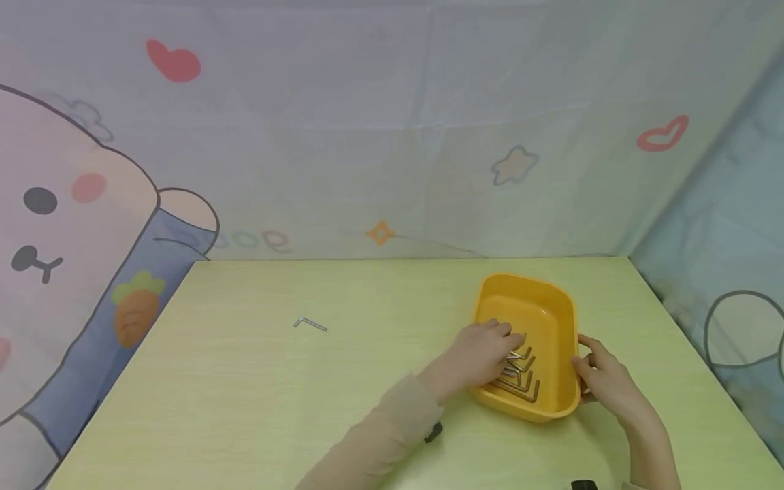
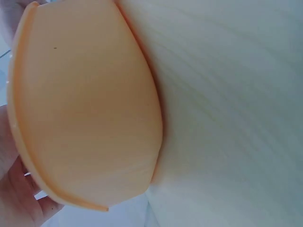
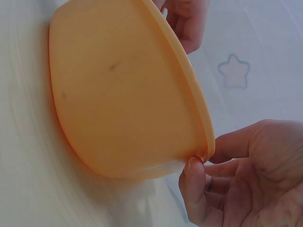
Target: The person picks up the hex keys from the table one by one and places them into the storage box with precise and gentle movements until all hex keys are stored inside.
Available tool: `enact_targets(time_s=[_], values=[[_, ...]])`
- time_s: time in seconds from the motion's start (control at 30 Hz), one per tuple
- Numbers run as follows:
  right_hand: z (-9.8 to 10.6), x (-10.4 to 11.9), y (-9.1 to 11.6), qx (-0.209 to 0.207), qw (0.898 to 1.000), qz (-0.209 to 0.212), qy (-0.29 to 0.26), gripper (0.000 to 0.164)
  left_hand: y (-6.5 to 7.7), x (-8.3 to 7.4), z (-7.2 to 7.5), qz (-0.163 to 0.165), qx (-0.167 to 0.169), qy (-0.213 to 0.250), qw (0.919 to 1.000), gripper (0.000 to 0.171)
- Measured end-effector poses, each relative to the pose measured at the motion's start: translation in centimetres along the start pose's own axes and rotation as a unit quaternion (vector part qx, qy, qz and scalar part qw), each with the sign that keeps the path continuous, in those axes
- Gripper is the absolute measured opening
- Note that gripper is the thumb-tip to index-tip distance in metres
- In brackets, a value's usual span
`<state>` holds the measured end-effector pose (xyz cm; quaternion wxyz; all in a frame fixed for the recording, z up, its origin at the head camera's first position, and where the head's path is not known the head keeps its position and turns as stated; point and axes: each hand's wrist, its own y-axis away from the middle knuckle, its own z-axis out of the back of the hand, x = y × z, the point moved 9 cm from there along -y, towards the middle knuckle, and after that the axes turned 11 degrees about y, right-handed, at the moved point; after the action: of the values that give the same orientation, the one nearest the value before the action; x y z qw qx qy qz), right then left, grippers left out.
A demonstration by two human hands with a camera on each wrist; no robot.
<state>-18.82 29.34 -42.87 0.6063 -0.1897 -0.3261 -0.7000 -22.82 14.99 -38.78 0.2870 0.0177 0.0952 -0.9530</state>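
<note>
A yellow plastic bin [image 1: 557, 320] stands on the right part of the table, with several L-shaped metal hex keys [image 1: 520, 389] lying in its near half. My left hand [image 1: 480, 354] reaches over the bin's left rim, its bent fingers down among the hex keys. The fingertips are partly hidden, so I cannot tell whether they grip one. At the right side of the bin, my right hand [image 1: 606, 381] pinches the rim between thumb and fingers, as the right wrist view shows closely. One more hex key [image 1: 310, 324] lies alone on the table, left of the bin.
The pale yellow-green table [image 1: 245, 395] reaches back to a printed cloth [image 1: 343, 136] with hearts and a bear. A small black object [image 1: 433, 432] shows beside the left sleeve, and another black piece [image 1: 584, 484] sits at the bottom edge.
</note>
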Motion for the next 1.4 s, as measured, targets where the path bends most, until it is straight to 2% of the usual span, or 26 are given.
enact_targets(time_s=[0.3,0.43,0.53,0.8,0.97,1.17,1.4], values=[[0.0,-0.1,0.0,0.005,1.000,-0.002,-0.002,0.058,2.3,0.7,2.4,0.006,-0.071,0.009,0.9974,0.017],[0.0,-0.1,-0.1,0.007,1.000,-0.003,0.001,0.058,3.5,1.4,3.7,0.009,-0.108,0.017,0.9940,0.014],[0.0,-0.1,0.0,0.007,1.000,-0.003,0.004,0.058,4.2,1.8,4.3,0.011,-0.122,0.021,0.9923,0.014],[0.1,-0.1,0.0,0.010,1.000,-0.003,0.003,0.059,5.4,2.8,5.0,0.022,-0.122,0.030,0.9918,0.017],[0.0,-0.1,-0.1,0.010,1.000,-0.001,0.000,0.058,6.2,3.7,5.4,0.030,-0.133,0.052,0.9893,0.016],[0.0,-0.2,-0.1,0.009,1.000,0.000,0.000,0.059,7.2,5.2,5.9,0.049,-0.132,0.067,0.9878,0.013],[0.0,-0.1,-0.1,0.010,1.000,-0.002,0.000,0.059,8.5,7.1,5.9,0.063,-0.133,0.061,0.9872,0.016]])
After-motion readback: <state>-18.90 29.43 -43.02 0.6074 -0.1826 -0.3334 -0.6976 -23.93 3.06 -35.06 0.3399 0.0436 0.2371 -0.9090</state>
